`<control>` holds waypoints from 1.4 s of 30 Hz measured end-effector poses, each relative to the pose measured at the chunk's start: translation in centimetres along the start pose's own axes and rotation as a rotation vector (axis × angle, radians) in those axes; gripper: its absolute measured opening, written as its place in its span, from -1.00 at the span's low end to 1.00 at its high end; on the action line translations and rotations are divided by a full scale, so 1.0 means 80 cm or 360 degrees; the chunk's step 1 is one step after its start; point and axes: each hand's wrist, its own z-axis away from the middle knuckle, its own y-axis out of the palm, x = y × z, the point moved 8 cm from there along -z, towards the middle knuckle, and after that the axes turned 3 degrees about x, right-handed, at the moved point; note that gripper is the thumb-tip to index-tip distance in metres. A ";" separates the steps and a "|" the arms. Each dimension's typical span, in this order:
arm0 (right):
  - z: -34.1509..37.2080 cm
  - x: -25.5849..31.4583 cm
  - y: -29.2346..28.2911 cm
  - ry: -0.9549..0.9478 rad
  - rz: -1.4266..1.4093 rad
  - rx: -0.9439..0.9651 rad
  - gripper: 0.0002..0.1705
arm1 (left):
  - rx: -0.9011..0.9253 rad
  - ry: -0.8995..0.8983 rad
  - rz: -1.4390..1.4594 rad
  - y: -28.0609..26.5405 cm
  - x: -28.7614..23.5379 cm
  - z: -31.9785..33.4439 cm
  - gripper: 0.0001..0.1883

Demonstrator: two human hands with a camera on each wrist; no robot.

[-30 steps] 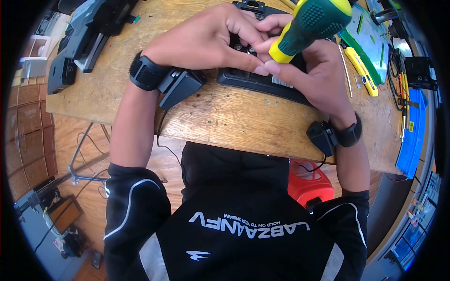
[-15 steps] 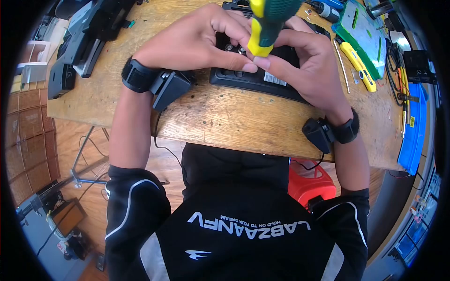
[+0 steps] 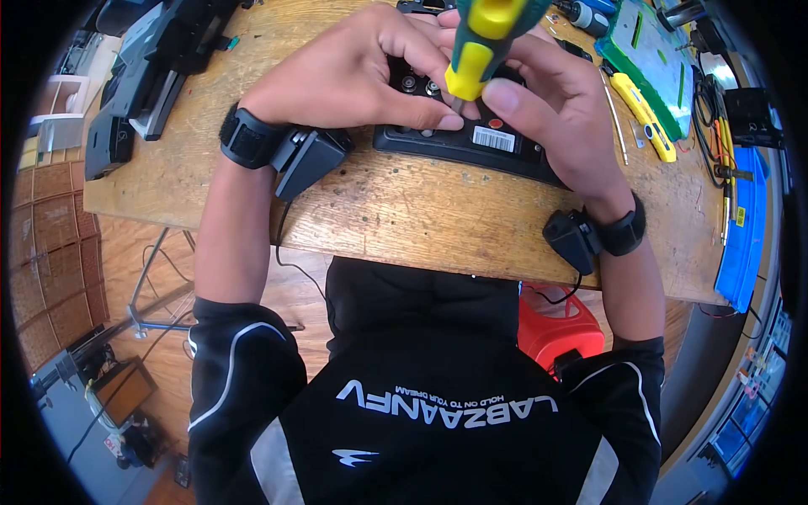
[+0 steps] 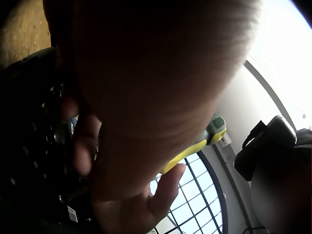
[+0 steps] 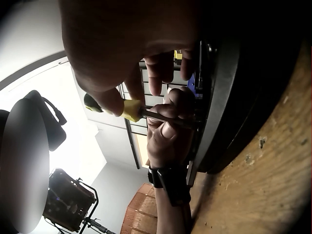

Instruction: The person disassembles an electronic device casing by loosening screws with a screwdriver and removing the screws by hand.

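A screwdriver with a green and yellow handle point(image 3: 473, 63) stands tilted over a flat black device point(image 3: 429, 145) with a barcode label and round metal fittings. My right hand point(image 3: 572, 109) holds the handle between thumb and fingers; in the right wrist view the thumb lies along it. The metal shaft point(image 5: 168, 118) runs down to the device. Low on the shaft, my left hand point(image 3: 353, 80) pinches round it with thumb and index finger. The tip is hidden by the fingers. A small red dot point(image 3: 495, 124) shows beside the label point(image 3: 494, 139).
Right of the device lie a yellow utility knife point(image 3: 644, 118), a thin metal rod point(image 3: 615, 114) and a green-edged case point(image 3: 652, 59). A blue tray point(image 3: 741, 227) stands at the right edge. Black equipment point(image 3: 139, 80) occupies the left back.
The device and both hands have shifted slightly left in view. The right thumb has moved up from the left thumb's tip to the handle's side, uncovering the shaft, label and red dot.
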 end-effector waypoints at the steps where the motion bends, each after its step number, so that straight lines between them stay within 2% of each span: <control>1: -0.002 0.003 -0.003 -0.0146 0.0125 0.0029 -0.42 | -0.0007 0.0001 0.0099 0.003 -0.001 -0.001 -0.62; 2: -0.001 0.003 -0.002 -0.0146 0.0125 0.0030 -0.42 | -0.0008 0.0000 0.0099 0.007 -0.006 0.000 -0.62; 4: 0.000 0.008 0.001 -0.0236 0.0198 0.0014 -0.45 | -0.0383 0.0120 -0.0172 -0.005 -0.025 0.006 -0.66; 5: -0.002 0.012 -0.002 -0.0237 0.0198 0.0014 -0.45 | -0.0362 0.0043 -0.0006 -0.004 -0.023 0.004 -0.74; 6: -0.004 0.020 0.000 -0.0262 0.0268 0.0110 -0.46 | -0.0362 0.0042 -0.0006 -0.010 -0.025 -0.002 -0.74; 8: -0.004 0.022 0.009 -0.0280 0.0330 0.0204 -0.47 | 0.0051 0.0138 0.0371 0.001 -0.028 -0.019 -0.74; 9: -0.006 0.023 0.010 -0.0307 0.0196 0.0104 -0.51 | 0.0067 0.0182 0.0304 0.002 -0.026 -0.016 -0.72; 10: -0.007 0.024 0.006 -0.0333 0.0061 0.0003 -0.55 | 0.0069 0.0181 0.0306 0.004 -0.023 -0.018 -0.72; 11: -0.007 0.015 0.001 -0.0351 -0.0012 0.0153 -0.41 | 0.0033 0.0302 0.0321 0.004 -0.028 -0.019 -0.70; 12: -0.007 0.014 0.004 -0.0351 -0.0013 0.0152 -0.41 | -0.0004 0.0424 0.0335 0.002 -0.035 -0.018 -0.68; 13: -0.006 0.016 0.006 -0.0385 0.0005 0.0077 -0.42 | 0.0078 0.0195 0.0343 0.002 -0.028 -0.019 -0.67; 14: -0.003 0.021 0.006 -0.0420 0.0023 0.0002 -0.44 | 0.0078 0.0195 0.0343 0.004 -0.029 -0.018 -0.67; 15: -0.003 0.021 0.004 -0.0154 -0.0012 -0.0001 -0.42 | 0.0032 0.0261 0.0359 0.003 -0.033 -0.017 -0.67; 17: 0.002 0.011 -0.004 -0.0143 0.0058 0.0007 -0.43 | -0.0015 0.0327 0.0373 -0.001 -0.040 -0.015 -0.68; 19: 0.002 -0.002 -0.013 -0.0129 0.0128 0.0012 -0.44 | 0.0031 0.0083 0.0129 -0.002 -0.033 -0.019 -0.72; 21: -0.001 0.014 -0.008 -0.0483 0.0195 0.0149 -0.41 | 0.0045 0.0180 0.0196 0.002 -0.028 -0.022 -0.74; 22: -0.001 0.019 -0.003 -0.0483 0.0194 0.0148 -0.41 | 0.0058 0.0276 0.0262 0.004 -0.029 -0.021 -0.77; 24: -0.006 0.020 0.000 -0.0223 -0.0046 0.0034 -0.39 | 0.0032 0.0210 0.0303 0.005 -0.022 -0.018 -0.78; 26: -0.006 0.022 0.002 -0.0259 0.0006 0.0103 -0.35 | 0.0003 0.0144 0.0344 0.005 -0.020 -0.016 -0.80; 28: -0.007 0.024 0.010 -0.0137 -0.0232 -0.0013 -0.35 | 0.0018 0.0154 0.0534 0.007 -0.022 -0.015 -0.81; 29: -0.007 0.034 0.018 -0.0118 -0.0018 -0.0301 -0.40 | 0.0017 0.0155 0.0534 0.003 -0.023 -0.016 -0.81; 30: -0.004 0.028 0.008 -0.0120 -0.0017 -0.0299 -0.40 | 0.0090 0.0215 0.0428 0.001 -0.030 -0.018 -0.81; 31: 0.000 0.015 -0.003 -0.0124 -0.0035 -0.0160 -0.41 | 0.0162 0.0275 0.0322 0.001 -0.036 -0.018 -0.81; 32: 0.004 0.008 -0.005 -0.0128 -0.0053 -0.0023 -0.42 | 0.0161 0.0275 0.0322 0.003 -0.035 -0.019 -0.81; 35: 0.006 0.006 -0.007 -0.0135 -0.0010 0.0021 -0.44 | 0.0054 0.0430 0.0355 0.002 -0.044 -0.018 -0.82; 37: 0.004 0.003 -0.009 -0.0129 -0.0017 -0.0067 -0.45 | 0.0059 0.0284 0.0348 0.003 -0.038 -0.018 -0.82; 38: 0.004 0.002 -0.012 -0.0124 -0.0024 -0.0154 -0.46 | 0.0059 0.0283 0.0349 0.004 -0.037 -0.018 -0.82; 42: 0.001 0.015 -0.003 -0.0151 -0.0117 -0.0146 -0.48 | 0.0082 0.0307 0.0407 0.004 -0.038 -0.020 -0.81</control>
